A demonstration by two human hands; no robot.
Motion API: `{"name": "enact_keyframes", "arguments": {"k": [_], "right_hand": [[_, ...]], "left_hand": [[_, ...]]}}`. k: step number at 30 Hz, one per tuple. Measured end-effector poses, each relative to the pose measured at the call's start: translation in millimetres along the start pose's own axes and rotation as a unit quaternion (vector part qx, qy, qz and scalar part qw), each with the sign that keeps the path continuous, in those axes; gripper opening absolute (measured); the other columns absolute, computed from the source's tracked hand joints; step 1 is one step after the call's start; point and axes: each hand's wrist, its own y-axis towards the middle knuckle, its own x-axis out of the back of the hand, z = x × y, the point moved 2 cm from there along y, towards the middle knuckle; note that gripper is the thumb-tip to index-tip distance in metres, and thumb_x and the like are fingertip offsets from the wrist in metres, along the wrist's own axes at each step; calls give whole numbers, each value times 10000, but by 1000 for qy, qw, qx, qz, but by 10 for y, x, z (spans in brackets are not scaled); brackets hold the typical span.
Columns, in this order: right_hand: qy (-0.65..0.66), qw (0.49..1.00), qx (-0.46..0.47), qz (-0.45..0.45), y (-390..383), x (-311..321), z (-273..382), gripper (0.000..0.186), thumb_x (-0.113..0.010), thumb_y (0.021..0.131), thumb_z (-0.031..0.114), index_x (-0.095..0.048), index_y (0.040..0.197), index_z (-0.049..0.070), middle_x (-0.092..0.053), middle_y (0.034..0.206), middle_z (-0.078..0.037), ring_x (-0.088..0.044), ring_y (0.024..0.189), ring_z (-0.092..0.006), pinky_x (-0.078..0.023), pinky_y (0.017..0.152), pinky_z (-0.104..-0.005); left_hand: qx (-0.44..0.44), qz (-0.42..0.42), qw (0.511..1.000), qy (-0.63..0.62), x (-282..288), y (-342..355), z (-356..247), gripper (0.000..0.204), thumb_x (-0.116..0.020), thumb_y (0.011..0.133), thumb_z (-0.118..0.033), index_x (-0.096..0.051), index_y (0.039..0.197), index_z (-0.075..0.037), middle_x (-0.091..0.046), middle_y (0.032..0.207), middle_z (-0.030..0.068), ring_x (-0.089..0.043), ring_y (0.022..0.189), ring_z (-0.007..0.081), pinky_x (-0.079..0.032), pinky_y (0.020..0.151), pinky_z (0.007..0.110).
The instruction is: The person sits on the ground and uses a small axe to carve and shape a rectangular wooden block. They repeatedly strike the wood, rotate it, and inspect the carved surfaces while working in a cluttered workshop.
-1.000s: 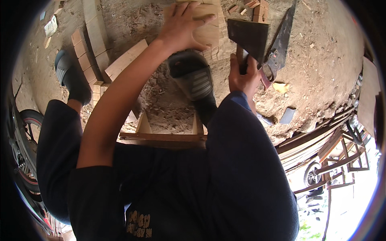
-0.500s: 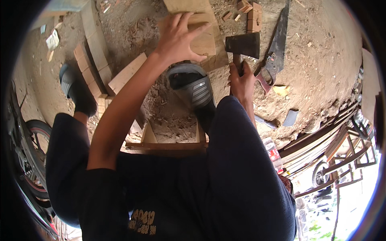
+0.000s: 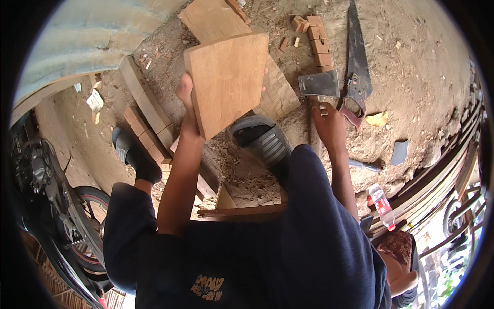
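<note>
My left hand (image 3: 186, 92) grips a flat, light wooden board (image 3: 229, 77) and holds it raised and tilted; its thumb shows at the left edge and its fingertips at the right edge. Behind the raised piece, a second wooden board (image 3: 278, 90) lies on the dirt. My right hand (image 3: 330, 123) has its fingers curled at the upper handle of an axe (image 3: 320, 84), just below the dark metal head. The lower handle runs down beside my right knee. Right of the axe lies a handsaw (image 3: 356, 77) with a reddish-brown handle.
Wooden blocks (image 3: 320, 46) stand in a row beyond the axe. My sandalled foot (image 3: 263, 141) is close below the boards. Timber lengths (image 3: 146, 98) and a motorcycle (image 3: 56, 201) are at left. A chisel-like tool (image 3: 364, 165), a plastic bottle (image 3: 382, 206) and a person (image 3: 399, 268) are at right.
My left hand has lifted the board off the ground, tilting it up. The axe and my right hand sit slightly lower and farther right in view. The view has shifted, showing more at left.
</note>
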Motion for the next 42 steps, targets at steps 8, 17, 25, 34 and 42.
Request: {"name": "enact_keyframes", "arguments": {"k": [8, 17, 25, 34, 42], "right_hand": [[-3, 995, -28, 96, 103, -202, -227, 514, -705, 812, 333, -583, 1082, -87, -653, 928, -331, -658, 888, -447, -509, 779, -495], [263, 918, -166, 245, -37, 29, 69, 546, -613, 926, 166, -387, 1373, -49, -660, 861, -184, -701, 736, -285, -531, 532, -355], [62, 977, 199, -41, -154, -43, 498, 495, -640, 920, 121, -441, 1359, 10, -654, 919, -320, -664, 769, -474, -518, 579, -502], [-52, 953, 298, -21, 101, -167, 696, 470, -666, 895, 106, -501, 1329, 33, -661, 953, -283, -682, 731, -425, -559, 586, -471], [42, 975, 210, -55, -87, 2, 756, 345, -692, 880, 85, -571, 1179, -36, -666, 798, -258, -685, 698, -399, -521, 578, -429]], "left_hand": [[-212, -41, 571, 792, 68, 238, 270, 1054, -834, 543, -524, -471, 1446, -119, -445, 1435, 172, -452, 1251, 377, -343, 1068, 526], [-211, -45, 508, 834, 506, 422, 737, 1057, -800, 566, -597, -447, 1434, -107, -389, 1456, 152, -349, 1315, 341, -240, 1076, 567], [-204, -47, 530, 822, 611, 387, 749, 1089, -790, 581, -643, -426, 1453, -103, -377, 1473, 161, -330, 1355, 360, -245, 1086, 578], [-163, -31, 545, 822, 486, 364, 560, 1122, -773, 558, -665, -441, 1414, -21, -422, 1439, 133, -331, 1358, 319, -189, 1108, 603], [-177, -58, 517, 835, 488, 289, 637, 1143, -784, 530, -670, -434, 1421, -47, -457, 1403, 126, -367, 1333, 307, -211, 1108, 608]]}}
